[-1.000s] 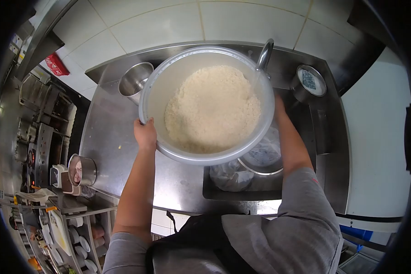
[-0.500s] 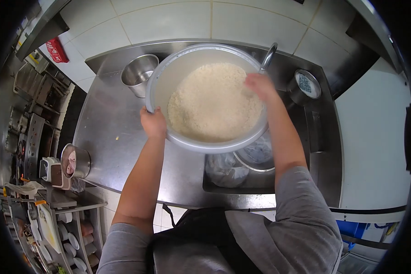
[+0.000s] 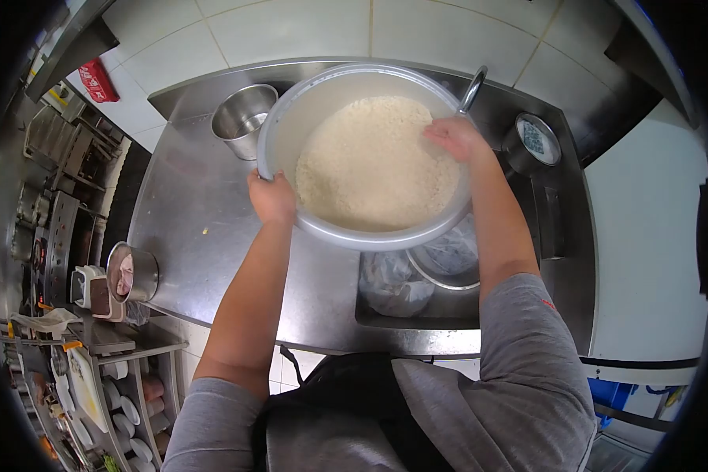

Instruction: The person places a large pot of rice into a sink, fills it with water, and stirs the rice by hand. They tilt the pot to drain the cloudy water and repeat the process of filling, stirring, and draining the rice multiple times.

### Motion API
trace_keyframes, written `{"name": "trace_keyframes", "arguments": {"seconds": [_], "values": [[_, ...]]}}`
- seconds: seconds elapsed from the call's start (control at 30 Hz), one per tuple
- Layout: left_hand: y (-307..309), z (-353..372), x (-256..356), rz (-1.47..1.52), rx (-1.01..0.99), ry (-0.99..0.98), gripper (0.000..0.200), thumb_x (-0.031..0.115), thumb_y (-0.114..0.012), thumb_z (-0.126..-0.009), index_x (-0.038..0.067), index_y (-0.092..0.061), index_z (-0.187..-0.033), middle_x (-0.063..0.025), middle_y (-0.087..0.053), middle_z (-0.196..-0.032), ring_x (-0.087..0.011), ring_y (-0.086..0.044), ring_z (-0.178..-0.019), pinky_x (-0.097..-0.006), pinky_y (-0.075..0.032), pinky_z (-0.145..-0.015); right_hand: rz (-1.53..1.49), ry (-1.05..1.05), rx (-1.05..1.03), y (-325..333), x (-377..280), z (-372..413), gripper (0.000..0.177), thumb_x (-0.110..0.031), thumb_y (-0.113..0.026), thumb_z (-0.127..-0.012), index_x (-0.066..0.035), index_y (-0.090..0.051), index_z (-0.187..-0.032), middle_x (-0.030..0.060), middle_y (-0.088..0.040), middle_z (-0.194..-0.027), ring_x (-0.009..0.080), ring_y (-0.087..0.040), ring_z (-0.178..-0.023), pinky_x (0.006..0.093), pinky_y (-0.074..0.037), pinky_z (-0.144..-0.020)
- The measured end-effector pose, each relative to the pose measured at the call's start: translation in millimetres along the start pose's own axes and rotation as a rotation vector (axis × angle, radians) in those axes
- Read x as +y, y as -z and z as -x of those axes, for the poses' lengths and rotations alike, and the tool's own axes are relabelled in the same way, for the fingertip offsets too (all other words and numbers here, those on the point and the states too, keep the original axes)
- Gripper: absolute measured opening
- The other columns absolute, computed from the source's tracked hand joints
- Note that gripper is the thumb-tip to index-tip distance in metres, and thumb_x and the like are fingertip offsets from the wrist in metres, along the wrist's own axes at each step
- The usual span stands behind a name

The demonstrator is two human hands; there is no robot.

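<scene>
A large silver basin [image 3: 346, 234] holds a broad heap of pale, rice-like grain [image 3: 370, 161]. It spans the steel counter and the sink's far side. At the basin's near left edge, my left hand [image 3: 272, 195] is closed around the rim, thumb on top. My right hand [image 3: 456, 139] is over the right side of the grain, near the inner wall, with its fingers stretched out to the left and nothing seen in them. Whether its fingertips touch the grain is hard to tell.
Behind the basin rises a faucet [image 3: 473, 90]. A steel pot [image 3: 244, 119] stands left, another container [image 3: 531, 144] right. The sink [image 3: 448, 321] holds clear plastic bags [image 3: 396, 287] and a round-rimmed vessel. At the counter's left edge is a pot with something pink [image 3: 134, 271].
My right hand, blurred before, now shows clearly with fingers extended toward the grain. My left hand keeps its grip on the rim. The whole view has shifted slightly.
</scene>
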State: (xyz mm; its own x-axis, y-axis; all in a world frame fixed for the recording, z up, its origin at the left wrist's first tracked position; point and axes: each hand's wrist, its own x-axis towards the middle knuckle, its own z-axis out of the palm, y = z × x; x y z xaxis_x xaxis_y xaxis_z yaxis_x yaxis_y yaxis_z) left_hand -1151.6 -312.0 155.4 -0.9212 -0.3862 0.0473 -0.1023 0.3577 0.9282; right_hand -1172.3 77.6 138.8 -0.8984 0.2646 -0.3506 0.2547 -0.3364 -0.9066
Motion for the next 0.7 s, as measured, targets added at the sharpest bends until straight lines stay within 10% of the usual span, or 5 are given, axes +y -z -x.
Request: {"name": "trace_keyframes", "arguments": {"seconds": [0.7], "values": [[0, -1, 2, -0.116, -0.010, 0.018, 0.045, 0.016, -0.060, -0.088, -0.008, -0.046, -0.123, -0.0248, -0.060, -0.114, -0.0353, -0.061, -0.104, -0.0392, -0.047, -0.089, 0.087, -0.083, -0.085, -13, -11, 20, 0.031, -0.002, -0.047, -0.093, 0.015, -0.043, -0.119, 0.0281, -0.055, -0.115, 0.0339, -0.063, -0.101, 0.0339, -0.055, -0.088]]}}
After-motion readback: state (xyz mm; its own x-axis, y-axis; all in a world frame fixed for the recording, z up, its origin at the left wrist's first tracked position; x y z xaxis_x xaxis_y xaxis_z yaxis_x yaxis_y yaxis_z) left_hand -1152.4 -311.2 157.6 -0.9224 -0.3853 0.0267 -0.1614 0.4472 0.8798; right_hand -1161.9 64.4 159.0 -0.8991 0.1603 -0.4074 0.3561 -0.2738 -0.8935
